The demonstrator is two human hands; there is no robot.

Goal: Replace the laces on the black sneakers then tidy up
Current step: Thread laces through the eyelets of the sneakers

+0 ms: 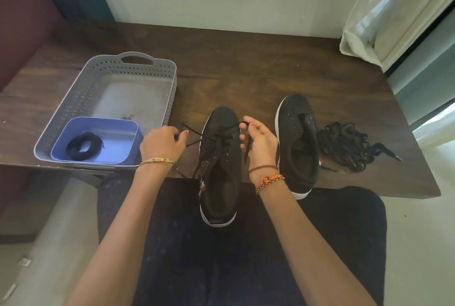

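We see the left hand (163, 142) and right hand (258, 142) each pinching an end of the black lace (216, 136) threaded through the near-centre sneaker (220, 158), whose heel overhangs the table (246, 59) edge onto the lap; the second sneaker (298, 143) stands unlaced just right of it; a loose pile of laces (344, 144) lies further right; at left, a grey basket (147, 64) holds a blue tray (118, 128) containing a coiled lace (82, 145); a curtain (394, 10) hangs far right.
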